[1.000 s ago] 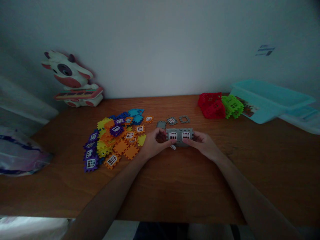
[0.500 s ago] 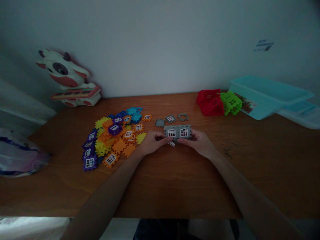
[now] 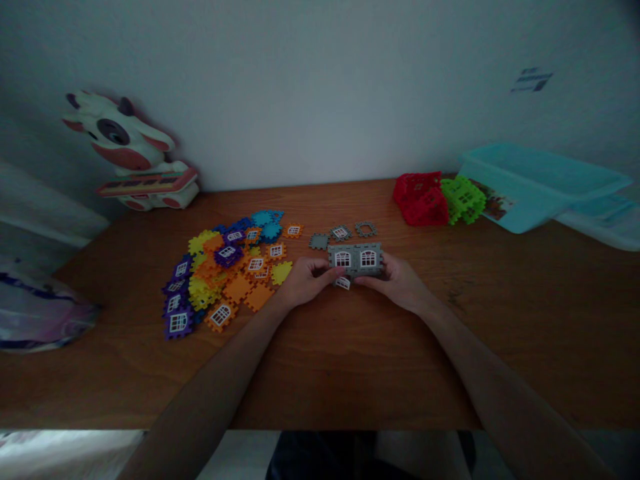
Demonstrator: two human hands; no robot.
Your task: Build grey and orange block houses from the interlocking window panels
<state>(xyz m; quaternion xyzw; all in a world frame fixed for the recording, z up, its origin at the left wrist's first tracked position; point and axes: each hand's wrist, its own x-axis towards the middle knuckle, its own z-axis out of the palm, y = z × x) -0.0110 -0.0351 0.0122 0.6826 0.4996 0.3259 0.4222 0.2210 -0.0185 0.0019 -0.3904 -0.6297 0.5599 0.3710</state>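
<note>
Both my hands hold a grey block of interlocking building tiles [image 3: 357, 261], with two white arched windows on the side facing me. My left hand [image 3: 311, 280] is closed on its left end, thumb along the lower front edge. Closed on the opposite end is my right hand [image 3: 397, 283], its thumb also at the bottom edge. A white window frame [image 3: 343, 283] sticks out under the block near my left thumb; what it is fixed to is hidden. Just behind the block lie a plain grey tile [image 3: 319, 241], a grey window tile [image 3: 341, 233] and a grey open frame tile [image 3: 366, 229].
A pile of purple, yellow, orange and blue tiles [image 3: 237, 288] lies to the left. Red joined tiles [image 3: 421, 200], green joined tiles [image 3: 463, 200] and a turquoise bin [image 3: 543, 180] stand back right. A cow toy keyboard [image 3: 145, 180] and a plastic bag [image 3: 45, 310] are at left.
The grey block has tipped slightly in my hands, and more of the white window frame beneath it shows. Both hands keep their hold. The whole view has shifted a little.
</note>
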